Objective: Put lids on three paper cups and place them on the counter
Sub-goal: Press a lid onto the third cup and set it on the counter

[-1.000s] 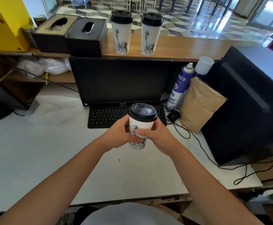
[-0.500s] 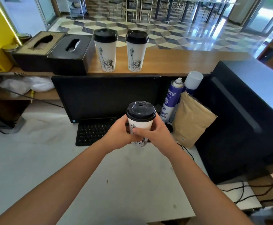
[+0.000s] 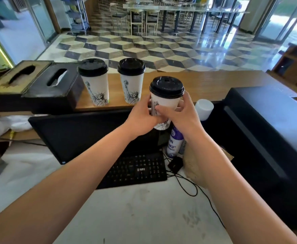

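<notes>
I hold a white paper cup (image 3: 163,101) with a black lid (image 3: 166,87) in the air, just in front of the wooden counter (image 3: 206,85). My left hand (image 3: 142,117) wraps its left side and my right hand (image 3: 183,115) grips its right side. The cup's base hangs above the monitor's top edge. Two more lidded cups with the same statue print stand upright on the counter: one on the left (image 3: 94,83) and one to its right (image 3: 131,81).
Two tissue boxes (image 3: 52,87) sit at the counter's left end. Below are a black monitor (image 3: 84,134), a keyboard (image 3: 137,169), a spray can (image 3: 175,143), a brown paper bag (image 3: 195,166) and a large black machine (image 3: 267,138) on the right.
Both hands have lifted the lidded cup up and forward, from above the keyboard to the counter's front edge. The view has tilted up toward the counter.
</notes>
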Demonstrator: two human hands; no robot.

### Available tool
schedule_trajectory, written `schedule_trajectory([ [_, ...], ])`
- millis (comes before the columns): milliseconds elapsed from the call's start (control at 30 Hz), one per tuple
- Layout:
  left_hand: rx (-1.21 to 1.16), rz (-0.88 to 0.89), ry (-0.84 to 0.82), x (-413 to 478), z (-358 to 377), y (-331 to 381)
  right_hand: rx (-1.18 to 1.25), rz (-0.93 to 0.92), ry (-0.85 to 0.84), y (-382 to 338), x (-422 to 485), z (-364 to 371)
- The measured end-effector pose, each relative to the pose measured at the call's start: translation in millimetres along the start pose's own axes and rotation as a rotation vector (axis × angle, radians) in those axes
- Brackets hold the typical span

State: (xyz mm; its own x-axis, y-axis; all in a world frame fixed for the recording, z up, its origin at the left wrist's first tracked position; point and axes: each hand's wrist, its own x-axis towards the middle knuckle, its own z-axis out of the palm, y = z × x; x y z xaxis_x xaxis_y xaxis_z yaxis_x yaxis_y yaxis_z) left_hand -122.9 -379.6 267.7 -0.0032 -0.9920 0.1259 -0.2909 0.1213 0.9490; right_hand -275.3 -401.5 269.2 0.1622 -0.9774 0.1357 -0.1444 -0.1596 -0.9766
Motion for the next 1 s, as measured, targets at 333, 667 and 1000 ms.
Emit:
schedule_trajectory([
  [333, -0.011, 0.019, 0.041, 87.8, 7.3, 15.2, -0.030, 0.007, 0.083, -11.1, 84.9, -18.0],
  [667, 0.027, -0.029, 0.073, 124.7, 13.7, -9.2, -0.063, 0.033, 0.059, 12.8, 119.3, -15.0],
  [1000, 0.051, -0.022, 0.065, 135.3, 12.4, -22.3, -0.062, 0.032, 0.043, 24.7, 128.4, -12.8],
])
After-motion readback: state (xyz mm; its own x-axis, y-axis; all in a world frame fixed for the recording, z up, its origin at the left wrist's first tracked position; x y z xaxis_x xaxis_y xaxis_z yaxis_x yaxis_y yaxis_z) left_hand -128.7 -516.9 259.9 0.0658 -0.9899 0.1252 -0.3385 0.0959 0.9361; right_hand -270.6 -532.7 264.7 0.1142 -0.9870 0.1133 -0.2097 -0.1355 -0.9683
